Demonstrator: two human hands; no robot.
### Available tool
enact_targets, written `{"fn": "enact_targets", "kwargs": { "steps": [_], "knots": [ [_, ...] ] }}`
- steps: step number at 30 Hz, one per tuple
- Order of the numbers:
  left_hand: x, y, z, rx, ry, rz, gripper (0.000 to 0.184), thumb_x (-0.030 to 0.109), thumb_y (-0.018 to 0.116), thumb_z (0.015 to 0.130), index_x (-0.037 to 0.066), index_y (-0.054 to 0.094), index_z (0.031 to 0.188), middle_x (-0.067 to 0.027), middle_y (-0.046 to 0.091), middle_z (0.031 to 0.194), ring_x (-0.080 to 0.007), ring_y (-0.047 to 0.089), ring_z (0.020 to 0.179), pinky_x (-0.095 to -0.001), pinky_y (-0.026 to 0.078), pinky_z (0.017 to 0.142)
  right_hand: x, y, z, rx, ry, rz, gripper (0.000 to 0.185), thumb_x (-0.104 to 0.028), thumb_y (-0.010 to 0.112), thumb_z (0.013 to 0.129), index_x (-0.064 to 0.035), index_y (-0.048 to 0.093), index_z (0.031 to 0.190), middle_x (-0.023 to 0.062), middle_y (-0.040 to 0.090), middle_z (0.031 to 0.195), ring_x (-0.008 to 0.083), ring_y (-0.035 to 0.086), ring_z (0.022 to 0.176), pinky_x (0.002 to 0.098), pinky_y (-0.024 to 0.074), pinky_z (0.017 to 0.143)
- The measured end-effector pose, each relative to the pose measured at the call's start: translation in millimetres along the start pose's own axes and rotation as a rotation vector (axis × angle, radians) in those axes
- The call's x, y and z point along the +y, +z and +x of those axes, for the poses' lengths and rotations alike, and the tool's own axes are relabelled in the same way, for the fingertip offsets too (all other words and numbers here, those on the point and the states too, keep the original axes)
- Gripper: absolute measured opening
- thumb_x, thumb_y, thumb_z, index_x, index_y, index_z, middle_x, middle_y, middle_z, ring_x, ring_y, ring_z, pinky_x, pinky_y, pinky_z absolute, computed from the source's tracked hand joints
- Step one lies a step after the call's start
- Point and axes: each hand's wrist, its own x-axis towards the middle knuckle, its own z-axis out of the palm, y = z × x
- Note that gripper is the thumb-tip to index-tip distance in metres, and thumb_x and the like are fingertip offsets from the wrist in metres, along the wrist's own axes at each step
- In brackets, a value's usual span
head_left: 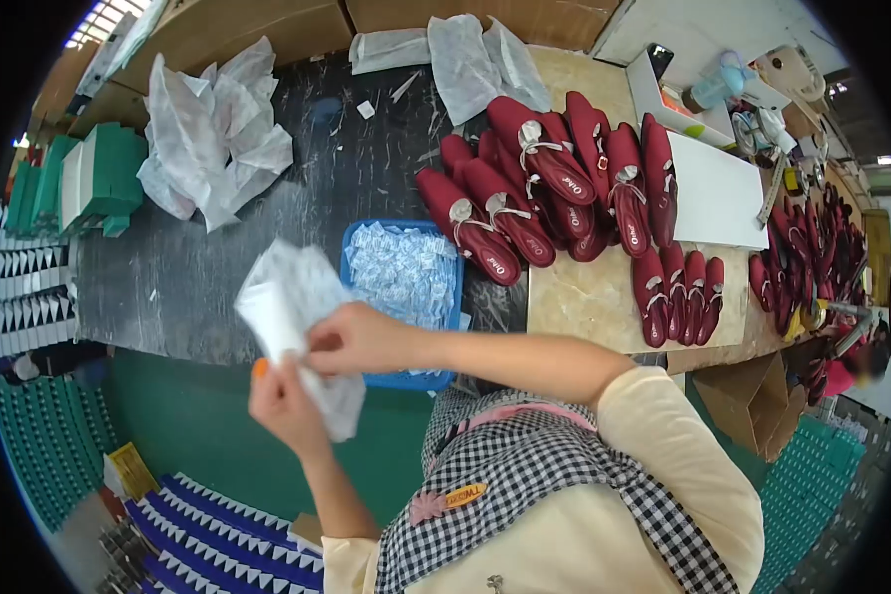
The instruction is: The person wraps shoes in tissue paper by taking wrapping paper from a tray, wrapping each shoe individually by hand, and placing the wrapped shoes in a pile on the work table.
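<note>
A thin, crumpled white tissue sheet (267, 307) is held up in front of me, left of the blue basket. My left hand (289, 401) pinches its lower edge; something orange shows at a fingertip. Closed fingers of my right hand (356, 339) grip the same sheet from the other side. Part of the sheet hangs below both hands. Close to my right forearm is the blue basket (348, 259), filled with small white-and-blue packets (403, 272). Dark red slip-on shoes (525, 188) with pale bows are heaped beyond it.
More crumpled white sheets (213, 139) lie at the table's back left, others (462, 74) at the back. Green boxes (104, 178) stand at left. Smaller red shoes (675, 297) line the right side near a white board (718, 188). A cardboard box (747, 396) sits below.
</note>
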Motion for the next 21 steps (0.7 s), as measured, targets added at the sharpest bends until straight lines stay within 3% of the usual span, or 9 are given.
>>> {"fn": "enact_targets", "kwargs": {
  "steps": [2, 4, 6, 8, 10, 14, 16, 18, 21],
  "knots": [
    [-19.7, 13.3, -7.1, -0.117, 0.09, 0.054, 0.027, 0.001, 0.065, 0.083, -0.003, 0.047, 0.063, -0.0026, 0.043, 0.061, -0.0114, 0.037, 0.058, -0.0244, 0.033, 0.052, 12.9, -24.9, -27.6, 0.009, 0.072, -0.152, 0.016, -0.016, 0.065, 0.081, -0.0023, 0.071, 0.086, 0.0011, 0.063, 0.066, 0.0108, 0.048, 0.055, 0.0246, 0.0413, 0.055],
    [-33.2, 18.6, -5.3, -0.178, 0.114, 0.097, 0.027, 0.001, 0.065, 0.083, -0.003, 0.048, 0.063, -0.003, 0.043, 0.062, -0.0122, 0.037, 0.058, -0.025, 0.033, 0.052, 23.6, -85.9, -66.1, 0.252, 0.273, -0.397, 0.017, -0.016, 0.067, 0.079, -0.0055, 0.072, 0.091, 0.0005, 0.066, 0.068, 0.0103, 0.051, 0.056, 0.0246, 0.0432, 0.056],
    [-38.6, 23.8, -4.2, -0.218, 0.134, 0.138, 0.026, 0.002, 0.066, 0.083, -0.002, 0.049, 0.063, -0.0033, 0.044, 0.063, -0.013, 0.037, 0.057, -0.0256, 0.033, 0.052, 43.1, -156.2, -103.4, 0.705, 0.079, -1.024, 0.024, -0.015, 0.065, 0.079, -0.0044, 0.07, 0.1, 0.0073, 0.07, 0.092, 0.024, 0.063, 0.077, 0.0338, 0.0508, 0.069],
    [-34.3, 27.3, -6.2, -0.337, 0.15, 0.228, 0.024, 0.004, 0.067, 0.084, -0.003, 0.053, 0.067, -0.0043, 0.05, 0.067, -0.0149, 0.038, 0.056, -0.027, 0.033, 0.052, 68.7, -241.6, -124.3, 0.987, 0.038, -1.391, 0.033, -0.017, 0.063, 0.083, -0.0026, 0.062, 0.113, 0.0107, 0.063, 0.108, 0.0307, 0.061, 0.09, 0.0381, 0.0508, 0.079],
    [-24.4, 41.6, -12.9, -0.38, 0.163, 0.23, 0.021, 0.005, 0.068, 0.084, -0.002, 0.055, 0.069, -0.0042, 0.052, 0.069, -0.0153, 0.038, 0.056, -0.0276, 0.034, 0.052, 114.2, -290.3, -138.3, 0.885, 0.419, -1.557, 0.033, -0.018, 0.062, 0.085, -0.0035, 0.06, 0.115, 0.0122, 0.06, 0.112, 0.0331, 0.06, 0.091, 0.0403, 0.0507, 0.078],
    [-26.8, 69.9, -19.6, -0.443, 0.249, 0.285, 0.014, 0.012, 0.07, 0.084, 0.001, 0.062, 0.08, -0.0036, 0.056, 0.077, -0.018, 0.045, 0.056, -0.0299, 0.039, 0.053, 60.5, -284.7, -134.4, 0.894, 0.045, -1.226, 0.023, -0.014, 0.057, 0.09, -0.0014, 0.062, 0.108, 0.0126, 0.067, 0.097, 0.0337, 0.063, 0.079, 0.0375, 0.05, 0.073],
    [-30.0, 77.8, -21.1, -0.422, 0.325, 0.434, 0.013, 0.017, 0.07, 0.085, 0.005, 0.066, 0.087, -0.0043, 0.059, 0.083, -0.0214, 0.051, 0.058, -0.0315, 0.044, 0.055, -12.7, -238.1, -153.1, 0.803, 0.358, -0.947, 0.025, -0.012, 0.056, 0.091, 0.0011, 0.061, 0.111, 0.0123, 0.068, 0.097, 0.0286, 0.062, 0.078, 0.0331, 0.0492, 0.071],
    [-31.3, 82.7, -18.5, -0.408, 0.403, 0.509, 0.016, 0.021, 0.069, 0.085, 0.006, 0.067, 0.091, -0.0045, 0.059, 0.085, -0.0241, 0.053, 0.056, -0.0328, 0.044, 0.054, -48.0, -212.9, -187.8, 0.562, 0.225, -0.816, 0.026, -0.01, 0.055, 0.091, 0.0033, 0.061, 0.112, 0.0113, 0.069, 0.092, 0.0215, 0.059, 0.074, 0.0295, 0.0478, 0.069],
    [-17.2, 83.9, -23.5, -0.466, 0.416, 0.535, 0.015, 0.021, 0.07, 0.085, 0.008, 0.068, 0.091, -0.0046, 0.058, 0.084, -0.0223, 0.051, 0.052, -0.0323, 0.042, 0.049, -98.8, -160.2, -199.4, 0.238, 0.606, -0.692, 0.028, -0.008, 0.054, 0.09, 0.0043, 0.062, 0.114, 0.009, 0.069, 0.091, 0.0133, 0.056, 0.075, 0.0244, 0.0464, 0.068]
  ]
}}
